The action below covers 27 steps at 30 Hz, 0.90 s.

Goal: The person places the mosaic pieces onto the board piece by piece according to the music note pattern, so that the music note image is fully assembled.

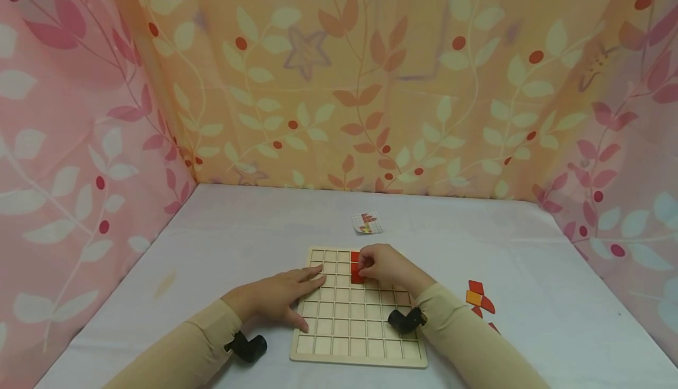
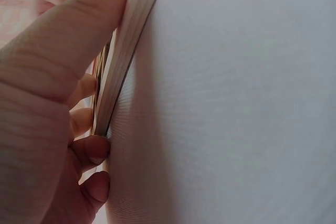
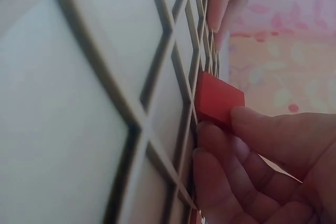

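A wooden grid board lies flat on the white table. My right hand is over its upper part and pinches a red tile between thumb and fingers, the tile tilted against the grid lines. Another red piece sits in the board's top row, partly covered by that hand. My left hand rests with spread fingers along the board's left edge. In the left wrist view, its thumb lies against the side of the board, with other fingers curving past the far end.
A small printed card with a red and yellow picture lies beyond the board. To the right are several loose pieces, among them a red tile, an orange tile and a red rounded piece. Patterned cloth walls the table's back and sides.
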Available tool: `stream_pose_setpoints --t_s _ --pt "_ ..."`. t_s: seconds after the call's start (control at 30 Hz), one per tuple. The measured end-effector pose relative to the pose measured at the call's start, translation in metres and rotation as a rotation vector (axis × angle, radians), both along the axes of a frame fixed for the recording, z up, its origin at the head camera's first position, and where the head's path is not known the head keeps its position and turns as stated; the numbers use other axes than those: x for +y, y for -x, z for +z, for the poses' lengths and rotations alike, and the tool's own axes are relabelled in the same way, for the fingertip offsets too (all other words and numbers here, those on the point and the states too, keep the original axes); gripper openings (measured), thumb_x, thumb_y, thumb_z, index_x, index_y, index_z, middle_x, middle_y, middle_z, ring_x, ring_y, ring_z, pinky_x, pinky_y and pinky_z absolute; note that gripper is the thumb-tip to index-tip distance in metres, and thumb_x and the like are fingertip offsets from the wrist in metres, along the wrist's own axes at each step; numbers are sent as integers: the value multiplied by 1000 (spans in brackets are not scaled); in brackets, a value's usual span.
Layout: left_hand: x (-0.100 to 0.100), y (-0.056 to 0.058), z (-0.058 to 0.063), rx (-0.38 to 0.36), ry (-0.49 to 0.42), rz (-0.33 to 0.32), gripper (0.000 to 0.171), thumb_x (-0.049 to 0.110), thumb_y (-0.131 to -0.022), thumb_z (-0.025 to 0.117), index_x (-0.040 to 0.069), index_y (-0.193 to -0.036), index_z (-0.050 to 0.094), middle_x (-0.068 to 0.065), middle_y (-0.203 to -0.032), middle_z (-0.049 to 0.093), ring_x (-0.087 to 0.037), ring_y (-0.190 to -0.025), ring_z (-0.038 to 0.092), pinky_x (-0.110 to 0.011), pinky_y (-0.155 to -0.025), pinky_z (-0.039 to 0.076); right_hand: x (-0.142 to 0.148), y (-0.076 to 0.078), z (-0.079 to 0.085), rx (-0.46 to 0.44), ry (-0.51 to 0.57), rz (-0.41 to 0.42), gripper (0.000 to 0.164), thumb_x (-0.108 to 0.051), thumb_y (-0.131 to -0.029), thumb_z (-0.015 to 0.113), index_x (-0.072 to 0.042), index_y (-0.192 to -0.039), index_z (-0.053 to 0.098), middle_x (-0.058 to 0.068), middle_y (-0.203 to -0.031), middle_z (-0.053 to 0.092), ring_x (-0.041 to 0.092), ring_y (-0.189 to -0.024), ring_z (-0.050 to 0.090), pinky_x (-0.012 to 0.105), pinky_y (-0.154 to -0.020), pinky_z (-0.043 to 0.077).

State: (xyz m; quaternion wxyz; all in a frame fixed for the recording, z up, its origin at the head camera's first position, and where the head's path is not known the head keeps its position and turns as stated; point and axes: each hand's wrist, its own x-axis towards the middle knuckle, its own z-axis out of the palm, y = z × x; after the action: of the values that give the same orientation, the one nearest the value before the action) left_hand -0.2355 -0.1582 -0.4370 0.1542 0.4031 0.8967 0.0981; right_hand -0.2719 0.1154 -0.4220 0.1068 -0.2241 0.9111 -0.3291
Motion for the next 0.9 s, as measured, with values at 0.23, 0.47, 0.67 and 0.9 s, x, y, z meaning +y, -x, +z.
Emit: stream_pose_setpoints --t_s 0.23,0.47,0.67,0.9 --pt "0 1 0 -1 -8 -4 98 72 -70 52 24 -148 16 0 -154 9 -26 -138 17 -47 -105 26 -2 -2 0 -53 -18 0 14 -7 -78 70 -13 -70 61 -5 -68 56 12 -67 51 27 -57 43" --pt "-1 2 -2 11 -3 -12 98 73 -70 50 23 -148 15 0 -154 8 -25 -138 17 -46 -105 26 0 -2 1 -33 -25 3 11 -8 -78 70 -14 -69 67 -7 -68 59 11 -69 50 28 -62 42" --pt "-1 2 -3 13 0 -13 99 73 -70 50 24 -148 14 -1 -154 8 -25 -138 17 -46 -105 27 0 -2 0 -44 -29 -11 9 -7 -77 71 -14 -71 71 -7 -68 62 12 -72 50 28 -62 42" --pt "-1 2 -3 13 -9 -13 98 73 -70 51 24 -148 15 -1 -153 9 -26 -137 17 -47 -104 27 0 -3 0 -3 -66 8 11 -7 -78 70 -15 -70 70 -9 -70 61 12 -72 49 27 -62 42"
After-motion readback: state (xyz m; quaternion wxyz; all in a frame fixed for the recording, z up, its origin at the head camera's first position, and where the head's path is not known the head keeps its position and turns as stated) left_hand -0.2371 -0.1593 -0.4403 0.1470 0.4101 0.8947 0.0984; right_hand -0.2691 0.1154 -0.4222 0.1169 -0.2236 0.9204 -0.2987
